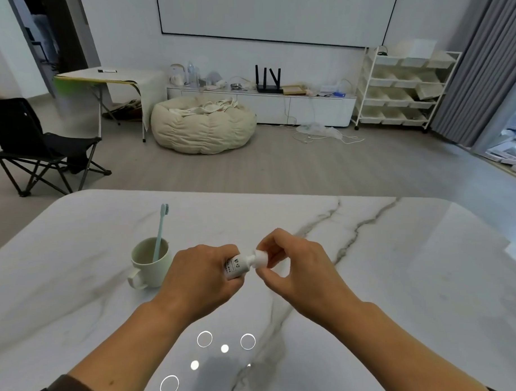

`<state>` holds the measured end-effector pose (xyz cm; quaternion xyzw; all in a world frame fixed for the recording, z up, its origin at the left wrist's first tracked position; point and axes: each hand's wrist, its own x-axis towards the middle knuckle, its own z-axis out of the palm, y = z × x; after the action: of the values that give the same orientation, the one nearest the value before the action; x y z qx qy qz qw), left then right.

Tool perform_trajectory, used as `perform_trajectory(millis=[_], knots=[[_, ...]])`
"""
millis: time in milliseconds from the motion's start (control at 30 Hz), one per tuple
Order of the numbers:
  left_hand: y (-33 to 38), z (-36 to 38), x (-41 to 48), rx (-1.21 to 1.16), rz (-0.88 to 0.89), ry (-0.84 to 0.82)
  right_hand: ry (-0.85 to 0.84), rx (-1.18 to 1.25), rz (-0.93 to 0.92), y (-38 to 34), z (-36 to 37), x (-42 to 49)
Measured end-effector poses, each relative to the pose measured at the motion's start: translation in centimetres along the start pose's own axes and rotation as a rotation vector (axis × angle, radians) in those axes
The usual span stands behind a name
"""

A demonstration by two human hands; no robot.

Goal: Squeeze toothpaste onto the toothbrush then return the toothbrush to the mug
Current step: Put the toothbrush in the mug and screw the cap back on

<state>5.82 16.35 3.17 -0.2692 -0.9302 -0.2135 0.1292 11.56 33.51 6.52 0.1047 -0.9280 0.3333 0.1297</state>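
My left hand (199, 280) is wrapped around a small white toothpaste tube (237, 267), held level above the marble table (399, 263). The tube's nozzle points right. My right hand (294, 262) pinches the white cap (260, 259) at the tube's end with thumb and fingers. Whether the cap is screwed on or loose I cannot tell. To the left of my left hand stands a pale green mug (149, 262) with its handle toward me. A light blue toothbrush (161, 231) stands in the mug, bristles up, leaning against the rim.
The table's far edge (250, 191) is rounded and lies beyond the mug. Past it on the floor are a black folding chair (35, 144), a beige beanbag (203, 127), a low white cabinet (291, 106) and a white shelf rack (402, 88).
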Motion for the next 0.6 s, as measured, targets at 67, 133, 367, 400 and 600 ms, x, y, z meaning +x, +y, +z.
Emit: perform_trajectory(millis=[67, 133, 367, 400, 600], knots=[[-0.06, 0.02, -0.04, 0.011, -0.001, -0.014, -0.02, 0.014, -0.006, 0.06, -0.02, 0.04], [-0.06, -0.04, -0.09, 0.013, -0.004, -0.025, -0.034, 0.02, -0.017, 0.14, -0.06, 0.11], [0.28, -0.05, -0.18, 0.003, -0.022, -0.039, -0.041, 0.036, -0.041, 0.36, -0.17, 0.1], [0.31, 0.01, -0.22, -0.004, -0.026, -0.038, -0.042, 0.042, -0.038, 0.39, -0.15, 0.09], [0.26, 0.37, -0.42, -0.012, -0.031, -0.07, -0.056, 0.058, -0.024, 0.59, 0.01, 0.06]])
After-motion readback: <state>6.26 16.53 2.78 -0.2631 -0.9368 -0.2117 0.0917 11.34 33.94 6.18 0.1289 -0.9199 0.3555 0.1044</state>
